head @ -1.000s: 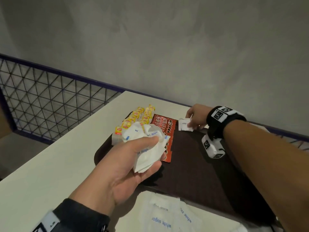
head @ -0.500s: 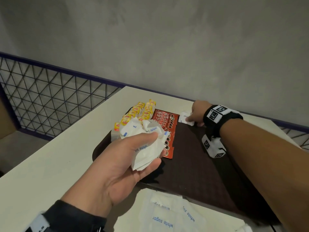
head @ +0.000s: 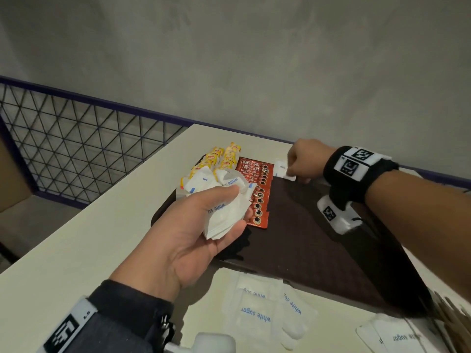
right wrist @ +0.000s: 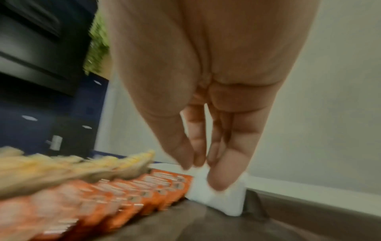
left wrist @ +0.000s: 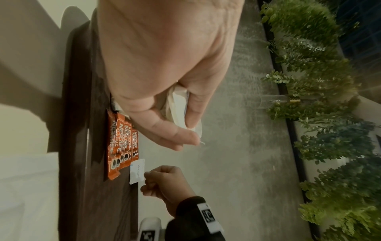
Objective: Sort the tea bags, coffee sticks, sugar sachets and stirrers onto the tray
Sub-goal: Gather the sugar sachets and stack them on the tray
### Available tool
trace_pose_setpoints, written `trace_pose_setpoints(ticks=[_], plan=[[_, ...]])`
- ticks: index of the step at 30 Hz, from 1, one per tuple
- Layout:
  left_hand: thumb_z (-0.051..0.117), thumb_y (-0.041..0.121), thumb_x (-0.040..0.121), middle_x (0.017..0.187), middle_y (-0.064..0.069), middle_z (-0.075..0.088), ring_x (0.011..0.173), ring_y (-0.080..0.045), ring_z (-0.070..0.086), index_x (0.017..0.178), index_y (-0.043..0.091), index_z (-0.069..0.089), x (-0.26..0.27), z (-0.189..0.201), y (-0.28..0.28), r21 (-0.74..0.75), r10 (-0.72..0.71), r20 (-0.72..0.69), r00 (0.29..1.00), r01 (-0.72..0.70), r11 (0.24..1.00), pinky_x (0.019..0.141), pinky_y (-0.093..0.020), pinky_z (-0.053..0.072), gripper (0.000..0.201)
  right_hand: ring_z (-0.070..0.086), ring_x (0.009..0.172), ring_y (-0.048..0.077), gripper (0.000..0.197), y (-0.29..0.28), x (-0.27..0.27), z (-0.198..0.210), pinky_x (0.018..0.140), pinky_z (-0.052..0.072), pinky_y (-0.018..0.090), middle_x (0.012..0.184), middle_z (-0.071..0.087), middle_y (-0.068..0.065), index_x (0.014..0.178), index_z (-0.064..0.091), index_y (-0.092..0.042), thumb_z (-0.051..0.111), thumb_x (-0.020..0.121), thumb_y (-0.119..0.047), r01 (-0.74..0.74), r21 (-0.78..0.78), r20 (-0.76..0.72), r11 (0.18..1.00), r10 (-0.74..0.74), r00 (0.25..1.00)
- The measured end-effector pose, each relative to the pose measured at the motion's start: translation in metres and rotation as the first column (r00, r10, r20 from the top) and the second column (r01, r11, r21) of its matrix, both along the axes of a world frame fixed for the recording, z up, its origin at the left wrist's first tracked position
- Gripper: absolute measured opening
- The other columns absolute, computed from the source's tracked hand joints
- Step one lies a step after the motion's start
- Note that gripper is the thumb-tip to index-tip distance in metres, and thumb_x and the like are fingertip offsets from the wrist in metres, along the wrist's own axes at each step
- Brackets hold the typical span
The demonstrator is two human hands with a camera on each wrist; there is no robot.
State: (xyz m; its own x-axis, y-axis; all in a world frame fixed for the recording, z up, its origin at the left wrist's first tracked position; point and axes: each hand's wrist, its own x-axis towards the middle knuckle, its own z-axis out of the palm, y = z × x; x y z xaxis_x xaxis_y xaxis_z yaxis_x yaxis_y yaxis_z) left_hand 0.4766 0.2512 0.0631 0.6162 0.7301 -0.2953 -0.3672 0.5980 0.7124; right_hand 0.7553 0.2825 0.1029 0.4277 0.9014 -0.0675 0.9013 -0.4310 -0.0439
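A dark brown tray (head: 305, 240) lies on the white table. Yellow tea bags (head: 223, 159) sit in rows at its far left, with red coffee sticks (head: 256, 189) beside them. My left hand (head: 240, 203) hovers over the tray's left part and grips a bunch of white sugar sachets (head: 224, 212) between thumb and fingers. My right hand (head: 293, 171) is at the tray's far edge, its fingertips (right wrist: 221, 181) pinching one sugar sachet (right wrist: 218, 200). That sachet stands just right of the coffee sticks (right wrist: 123, 195) and leans on the rim.
Several loose sugar sachets (head: 257, 312) lie on the table in front of the tray, with more sachets (head: 397, 337) at the lower right. Brown stirrers (head: 449, 317) poke in at the right edge. A mesh railing (head: 84, 149) borders the table on the left, a grey wall behind.
My right hand has carried its sachet farther away, from over the tray's middle to the far rim beside the coffee sticks. The left hand keeps its bunch, hardly moved.
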Motion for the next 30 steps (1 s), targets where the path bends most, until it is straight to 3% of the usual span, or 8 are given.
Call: trace_pose_setpoints(ticks=[4, 6, 11, 15, 19, 24, 27, 30], plan=[[0.077, 0.009, 0.085, 0.088, -0.011, 0.079, 0.067, -0.023, 0.076, 0.115, 0.013, 0.073, -0.002, 0.002, 0.001, -0.016, 0.006, 0.002, 1.000, -0.006, 1.000, 0.042, -0.022, 0.053, 0.030, 0.076, 0.069, 0.016, 0.011, -0.047, -0.045, 0.004, 0.067, 0.057, 0.025, 0.072, 0.076, 0.004, 0.089, 0.074, -0.006, 0.070, 0.092, -0.016, -0.184, -0.314, -0.313, 0.932, 0.081, 0.946], [0.077, 0.009, 0.086, 0.089, -0.012, 0.079, 0.068, -0.024, 0.077, 0.117, 0.013, 0.072, -0.002, 0.002, 0.001, -0.021, 0.009, 0.004, 1.000, -0.009, 1.000, 0.042, -0.022, 0.053, 0.032, 0.075, 0.070, 0.017, 0.010, -0.061, -0.058, -0.001, 0.068, 0.059, 0.024, 0.071, 0.075, 0.000, 0.093, 0.074, -0.003, 0.067, 0.094, -0.011, -0.233, -0.353, -0.375, 0.906, 0.091, 0.923], [0.077, 0.010, 0.086, 0.096, -0.013, 0.079, 0.073, -0.025, 0.078, 0.124, 0.013, 0.070, -0.002, 0.001, 0.000, -0.019, 0.008, 0.001, 1.000, -0.008, 1.000, 0.044, -0.023, 0.054, 0.039, 0.071, 0.063, 0.006, 0.017, -0.070, -0.069, -0.014, 0.070, 0.057, 0.020, 0.070, 0.075, -0.003, 0.093, 0.077, -0.015, 0.062, 0.099, -0.022, -0.302, -0.233, -0.175, 0.925, 0.265, 0.948], [0.077, 0.010, 0.086, 0.101, -0.015, 0.079, 0.076, -0.027, 0.078, 0.125, 0.012, 0.070, -0.003, 0.000, 0.000, -0.030, 0.006, -0.005, 1.000, -0.006, 1.000, 0.044, -0.024, 0.055, 0.040, 0.061, 0.060, 0.005, 0.021, -0.067, -0.073, -0.017, 0.069, 0.056, 0.022, 0.068, 0.067, -0.006, 0.086, 0.076, -0.013, 0.061, 0.099, -0.021, -0.347, -0.210, -0.043, 0.914, 0.346, 0.937], [0.076, 0.009, 0.087, 0.098, -0.015, 0.080, 0.076, -0.027, 0.078, 0.120, 0.012, 0.070, -0.002, 0.000, -0.001, -0.036, 0.004, -0.007, 1.000, -0.004, 0.999, 0.044, -0.024, 0.054, 0.033, 0.064, 0.071, 0.012, 0.020, -0.062, -0.073, -0.022, 0.079, 0.060, 0.032, 0.079, 0.069, -0.002, 0.090, 0.077, -0.011, 0.061, 0.098, -0.020, -0.399, -0.162, -0.016, 0.903, 0.402, 0.916], [0.076, 0.009, 0.088, 0.097, -0.015, 0.080, 0.073, -0.026, 0.077, 0.118, 0.012, 0.071, -0.001, 0.000, -0.001, -0.032, -0.006, -0.005, 1.000, 0.005, 0.999, 0.044, -0.024, 0.054, 0.030, 0.064, 0.071, 0.011, 0.021, -0.059, -0.074, -0.024, 0.079, 0.060, 0.034, 0.081, 0.070, -0.001, 0.093, 0.077, -0.012, 0.059, 0.099, -0.021, -0.408, -0.151, -0.004, 0.901, 0.412, 0.911], [0.076, 0.009, 0.088, 0.098, -0.015, 0.080, 0.075, -0.027, 0.077, 0.120, 0.013, 0.070, -0.001, -0.001, 0.000, -0.032, -0.009, -0.007, 1.000, 0.008, 0.999, 0.045, -0.026, 0.056, 0.033, 0.066, 0.075, 0.010, 0.019, -0.063, -0.073, -0.019, 0.079, 0.060, 0.031, 0.086, 0.072, -0.003, 0.097, 0.077, -0.015, 0.060, 0.098, -0.023, -0.394, -0.137, -0.003, 0.909, 0.398, 0.918], [0.075, 0.009, 0.088, 0.098, -0.015, 0.080, 0.077, -0.028, 0.077, 0.120, 0.013, 0.070, 0.000, -0.001, 0.000, -0.027, -0.016, -0.012, 1.000, 0.016, 1.000, 0.045, -0.026, 0.056, 0.033, 0.067, 0.066, 0.004, 0.016, -0.068, -0.071, -0.001, 0.067, 0.054, 0.022, 0.075, 0.072, -0.008, 0.091, 0.078, -0.018, 0.063, 0.096, -0.023, -0.323, 0.028, -0.041, 0.946, 0.324, 0.945]])
